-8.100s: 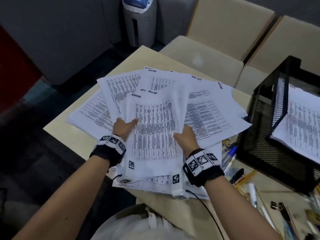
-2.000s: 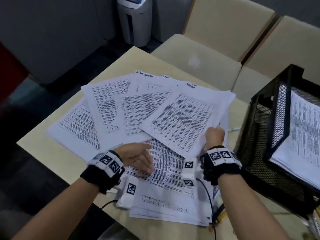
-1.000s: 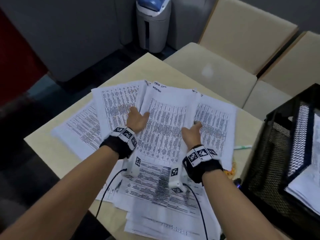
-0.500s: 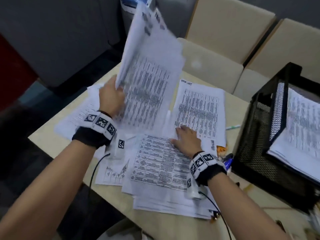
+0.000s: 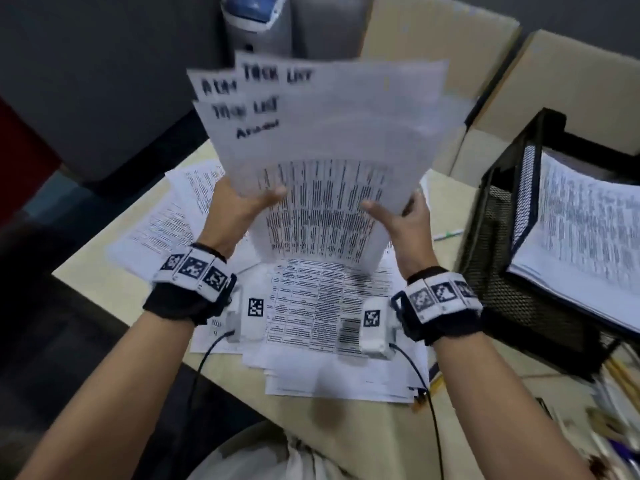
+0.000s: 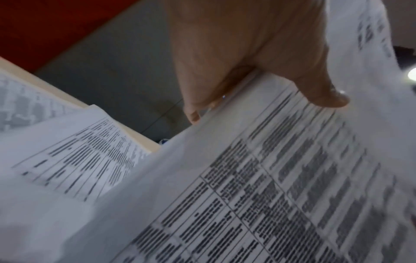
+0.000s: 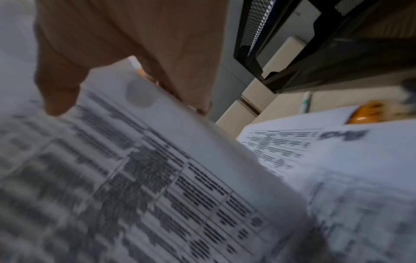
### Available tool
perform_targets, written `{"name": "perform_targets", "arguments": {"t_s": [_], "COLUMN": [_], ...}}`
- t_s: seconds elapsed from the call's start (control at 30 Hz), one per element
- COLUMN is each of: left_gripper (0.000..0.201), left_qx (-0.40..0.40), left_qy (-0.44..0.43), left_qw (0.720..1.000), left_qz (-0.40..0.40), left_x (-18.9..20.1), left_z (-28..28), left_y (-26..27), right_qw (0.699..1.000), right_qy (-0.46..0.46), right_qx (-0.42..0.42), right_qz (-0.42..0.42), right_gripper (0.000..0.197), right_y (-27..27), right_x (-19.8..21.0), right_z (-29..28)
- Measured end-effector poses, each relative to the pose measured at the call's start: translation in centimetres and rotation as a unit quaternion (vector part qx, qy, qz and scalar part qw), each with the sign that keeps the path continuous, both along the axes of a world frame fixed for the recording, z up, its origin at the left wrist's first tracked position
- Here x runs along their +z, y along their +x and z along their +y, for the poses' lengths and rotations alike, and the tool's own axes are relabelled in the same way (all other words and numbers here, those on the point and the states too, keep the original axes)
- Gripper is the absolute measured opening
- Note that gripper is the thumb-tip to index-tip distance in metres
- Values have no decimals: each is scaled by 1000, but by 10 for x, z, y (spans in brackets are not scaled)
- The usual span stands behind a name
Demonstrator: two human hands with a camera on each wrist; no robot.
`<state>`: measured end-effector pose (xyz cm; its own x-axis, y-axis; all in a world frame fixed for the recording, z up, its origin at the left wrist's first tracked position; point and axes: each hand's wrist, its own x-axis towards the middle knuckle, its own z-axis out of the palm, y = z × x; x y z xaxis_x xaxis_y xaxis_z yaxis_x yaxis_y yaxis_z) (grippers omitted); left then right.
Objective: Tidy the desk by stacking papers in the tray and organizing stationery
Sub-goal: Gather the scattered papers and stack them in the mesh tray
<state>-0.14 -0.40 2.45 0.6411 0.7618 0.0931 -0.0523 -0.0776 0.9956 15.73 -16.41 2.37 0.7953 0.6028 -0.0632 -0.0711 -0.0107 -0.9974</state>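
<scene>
A bundle of printed sheets (image 5: 329,150) stands almost upright above the desk, its bottom edge near the papers below. My left hand (image 5: 239,206) grips its left edge, thumb on the front; the left wrist view shows the thumb (image 6: 324,94) on the print and fingers behind. My right hand (image 5: 401,216) grips the right edge (image 7: 157,110) the same way. More loose sheets (image 5: 311,306) lie spread on the desk. The black mesh tray (image 5: 498,258) stands at the right with papers (image 5: 581,230) in it.
A pen (image 5: 448,234) lies between the loose sheets and the tray. Pens and other stationery (image 5: 616,386) lie at the desk's right front. An orange object (image 7: 364,113) peeks from under the sheets. Beige chairs (image 5: 433,36) and a grey bin (image 5: 256,26) stand beyond the desk.
Half a second ago only my left hand held the raised sheets while the right pressed papers on the desk. Now both hands hold a larger bundle upright in front of me.
</scene>
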Motion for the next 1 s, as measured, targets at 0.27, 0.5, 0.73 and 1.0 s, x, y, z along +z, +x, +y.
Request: {"name": "perform_targets", "arguments": {"t_s": [0.27,0.5,0.73,1.0], "left_gripper": [28,7,36,55], "left_qx": [-4,11,-109,-257], "left_qy": [-2,25,-1,239], "left_qw": [991,1000,994,916], "left_qz": [136,-6,10,194], "left_x": [-35,62,110,79], "left_z": [-27,-50,-120,-247], "left_y": [5,70,169,236], "right_qw": [991,986,930,873], "right_qy": [-130,-77,-106,-296], "right_qx": [-18,-105,-290,-348], "right_qz": [-38,-105,-197,-174], "right_gripper": [38,22,14,39], "right_y": [-16,18,70,131], "right_x": [-21,21,76,70], "right_z": [-11,-59,-164,-255]}}
